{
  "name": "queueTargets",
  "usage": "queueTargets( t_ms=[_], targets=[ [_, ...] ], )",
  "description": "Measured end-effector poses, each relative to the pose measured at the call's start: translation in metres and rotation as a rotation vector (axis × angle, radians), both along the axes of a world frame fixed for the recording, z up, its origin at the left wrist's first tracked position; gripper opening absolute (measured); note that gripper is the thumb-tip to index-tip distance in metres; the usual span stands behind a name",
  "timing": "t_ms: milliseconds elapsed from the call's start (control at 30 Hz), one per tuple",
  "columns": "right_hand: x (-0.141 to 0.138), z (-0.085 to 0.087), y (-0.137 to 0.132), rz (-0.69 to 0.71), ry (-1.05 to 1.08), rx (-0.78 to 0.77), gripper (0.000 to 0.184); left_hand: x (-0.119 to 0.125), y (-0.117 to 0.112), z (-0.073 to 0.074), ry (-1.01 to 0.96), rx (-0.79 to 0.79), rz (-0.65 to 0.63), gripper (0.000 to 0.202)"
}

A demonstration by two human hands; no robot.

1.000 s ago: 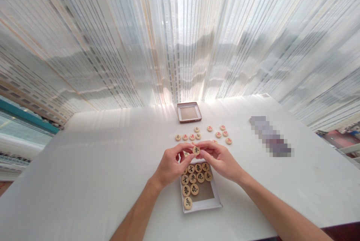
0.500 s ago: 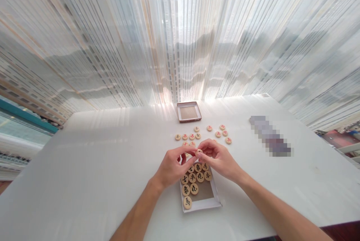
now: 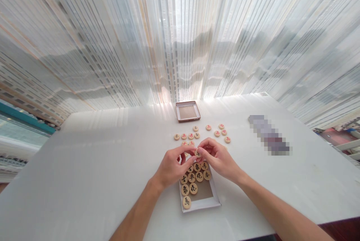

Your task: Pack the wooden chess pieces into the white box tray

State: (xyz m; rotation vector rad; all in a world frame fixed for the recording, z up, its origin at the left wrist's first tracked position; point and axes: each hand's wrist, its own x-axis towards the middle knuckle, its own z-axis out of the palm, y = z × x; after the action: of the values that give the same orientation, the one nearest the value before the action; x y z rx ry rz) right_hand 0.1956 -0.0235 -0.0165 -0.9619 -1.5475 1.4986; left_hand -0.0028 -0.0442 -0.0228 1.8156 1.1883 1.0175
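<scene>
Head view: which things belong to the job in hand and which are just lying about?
In the job:
left hand
right hand
piece between their fingertips
near box
black-marked pieces in it
loose pieces on the table
far box, likely, though untouched

Apparently lying about:
pixelated item, unidentifiable
curtain, backdrop only

On the smooth white bench (image 3: pixel 98 166), a shallow, white-rimmed rectangular tray (image 3: pixel 206 204) lies in front, black-lettered round pale discs (image 3: pixel 191 177) filling its far and left parts. At its far end — between the left hand (image 3: pixel 172 164) and right hand (image 3: pixel 219 158) — is a held disc (image 3: pixel 198 153). Beyond lie loose red-lettered round pale discs (image 3: pixel 217 133), then a brown-rimmed rectangular lid (image 3: pixel 188 112); right, a blurred grey oblong object (image 3: pixel 267 132); behind, a striped sheer curtain (image 3: pixel 191 27).
</scene>
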Motion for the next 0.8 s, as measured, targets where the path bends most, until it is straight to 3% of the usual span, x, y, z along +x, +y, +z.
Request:
queueTargets(
  t_ms=[800],
  targets=[
    [-0.0006,0.0025,-0.0004,0.013,-0.003,-0.011,0.027,0.0017,-0.0009,0.0033,-0.018,0.037,-0.032,0.026]
  ],
)
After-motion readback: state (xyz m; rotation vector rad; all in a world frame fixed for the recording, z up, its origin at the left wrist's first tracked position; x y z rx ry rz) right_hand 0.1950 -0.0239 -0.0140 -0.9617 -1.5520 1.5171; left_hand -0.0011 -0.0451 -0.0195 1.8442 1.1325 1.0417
